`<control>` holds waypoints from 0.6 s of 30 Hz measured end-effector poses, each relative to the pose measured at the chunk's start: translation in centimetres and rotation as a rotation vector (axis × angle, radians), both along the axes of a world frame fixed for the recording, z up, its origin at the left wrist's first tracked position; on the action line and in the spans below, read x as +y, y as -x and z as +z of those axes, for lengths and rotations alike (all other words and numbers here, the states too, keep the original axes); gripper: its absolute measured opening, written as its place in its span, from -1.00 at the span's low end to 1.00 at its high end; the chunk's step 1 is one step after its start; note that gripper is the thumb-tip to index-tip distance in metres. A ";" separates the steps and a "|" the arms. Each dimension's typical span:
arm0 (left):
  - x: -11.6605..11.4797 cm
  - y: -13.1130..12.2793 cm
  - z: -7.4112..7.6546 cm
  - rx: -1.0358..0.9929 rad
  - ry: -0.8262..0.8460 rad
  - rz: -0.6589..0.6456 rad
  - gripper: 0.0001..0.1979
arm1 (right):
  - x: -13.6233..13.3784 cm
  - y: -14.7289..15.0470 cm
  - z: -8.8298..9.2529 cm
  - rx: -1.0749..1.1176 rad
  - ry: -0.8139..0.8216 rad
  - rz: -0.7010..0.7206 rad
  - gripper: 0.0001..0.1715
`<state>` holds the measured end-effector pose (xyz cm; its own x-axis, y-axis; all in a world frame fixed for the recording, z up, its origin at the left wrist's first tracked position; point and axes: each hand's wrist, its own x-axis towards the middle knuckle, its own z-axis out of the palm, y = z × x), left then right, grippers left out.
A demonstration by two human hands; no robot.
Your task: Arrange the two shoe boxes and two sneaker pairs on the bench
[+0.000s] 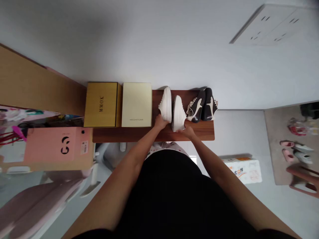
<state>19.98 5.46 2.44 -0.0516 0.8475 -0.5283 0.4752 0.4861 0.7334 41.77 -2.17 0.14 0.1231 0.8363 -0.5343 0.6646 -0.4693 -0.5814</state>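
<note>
My left hand is closed around the heel end of a white sneaker, whose toe points at the wall. Just right of it, a second white sneaker has its heel end gripped by my right hand. Both sneakers are over a dark wooden shelf; whether their soles touch the board I cannot tell. A pair of black sneakers with cream trim stands on the board to the right of the white ones. My fingertips are partly hidden by the shoes.
Left on the shelf are a gold shoebox and a cream shoebox. A pink box and a pink chair are at far left. A white paper pack lies lower right. Other shoes rest on a mat.
</note>
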 end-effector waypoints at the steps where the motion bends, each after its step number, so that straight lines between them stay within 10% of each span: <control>1: 0.1 0.0 -0.1 0.082 -0.013 -0.072 -0.35 | 0.3 -0.1 -0.1 0.016 0.013 0.039 -0.43; 7: 1.0 0.3 1.2 0.380 -0.113 -0.400 -0.54 | 1.7 -0.5 0.7 0.144 -0.104 0.218 -0.61; 18: 0.6 -0.8 4.7 0.662 -0.178 -0.717 -0.62 | 6.1 2.1 5.8 -0.312 -0.105 0.674 -0.72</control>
<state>20.80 6.06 7.19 0.2658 0.8579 -0.4398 0.9540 -0.1685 0.2478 39.62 3.97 5.96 -0.3011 0.8287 -0.4718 0.9298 0.1454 -0.3381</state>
